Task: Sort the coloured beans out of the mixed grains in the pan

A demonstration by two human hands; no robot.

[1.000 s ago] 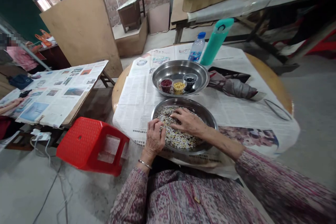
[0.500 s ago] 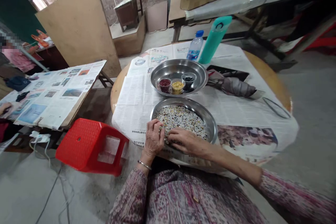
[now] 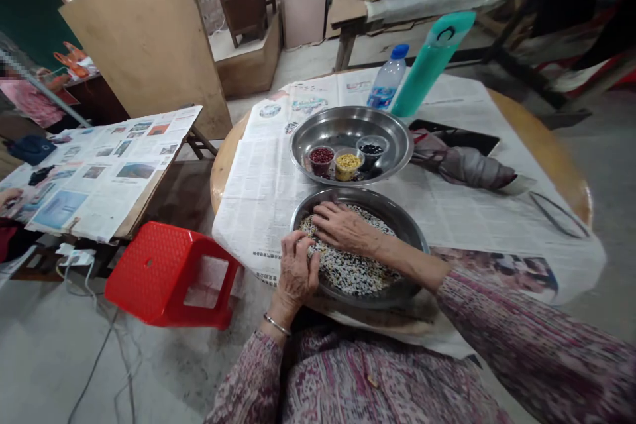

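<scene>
Right hand (image 3: 344,228) on mixed grains (image 3: 352,273) in steel basin (image 3: 408,222), left hand (image 3: 297,273) at its rim

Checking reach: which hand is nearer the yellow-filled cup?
Right: the right hand lies on the grains, short of the cup; the left hand is farther, at the left rim of the near bowl.

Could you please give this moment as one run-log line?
left hand: at left rim of near basin | right hand: on grains in near basin | far basin: holds three cups
</scene>
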